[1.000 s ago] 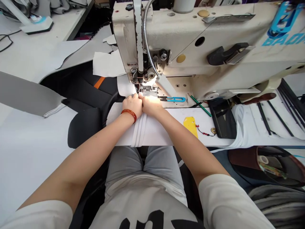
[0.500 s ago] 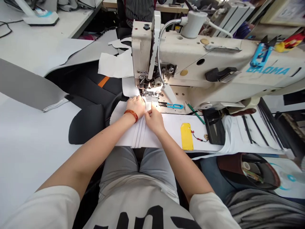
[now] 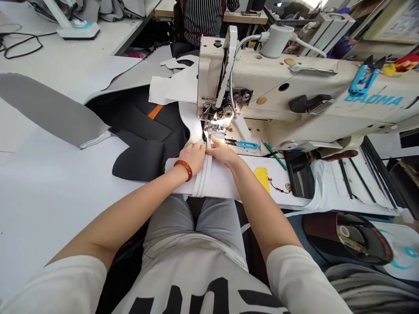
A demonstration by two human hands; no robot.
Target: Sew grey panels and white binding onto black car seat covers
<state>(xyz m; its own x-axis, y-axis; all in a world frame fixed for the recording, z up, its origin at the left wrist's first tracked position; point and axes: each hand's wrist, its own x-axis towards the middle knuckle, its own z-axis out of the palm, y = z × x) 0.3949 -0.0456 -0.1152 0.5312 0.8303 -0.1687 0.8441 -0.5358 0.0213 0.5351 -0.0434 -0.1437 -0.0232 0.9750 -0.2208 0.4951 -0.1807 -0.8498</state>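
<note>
My left hand (image 3: 193, 158), with a reddish-brown bangle (image 3: 183, 169) on its wrist, presses down on white fabric (image 3: 191, 117) just in front of the needle area of a sewing machine (image 3: 225, 87). Its fingers are bent and close together. Beside it, my right hand (image 3: 221, 150) pinches a white strip with lengthwise lines (image 3: 203, 176) between thumb and fingers. The strip runs from the presser foot (image 3: 216, 127) toward my lap; its part under the fingers is hidden. Dark padded fabric (image 3: 140, 159) lies to the left of my left hand.
Blue thread snips (image 3: 244, 144) and a green pencil (image 3: 275, 156) lie right of my right hand. A yellow tag (image 3: 262, 179) and a black phone-like object (image 3: 298, 176) sit farther right. A grey panel (image 3: 52, 109) spreads left. Across the machine is a person in a striped garment (image 3: 201, 19).
The camera view has shifted, so the scene sits farther right. My left hand has come back from the needle toward me. The white fabric shows more of its curved edge beyond the hand.
</note>
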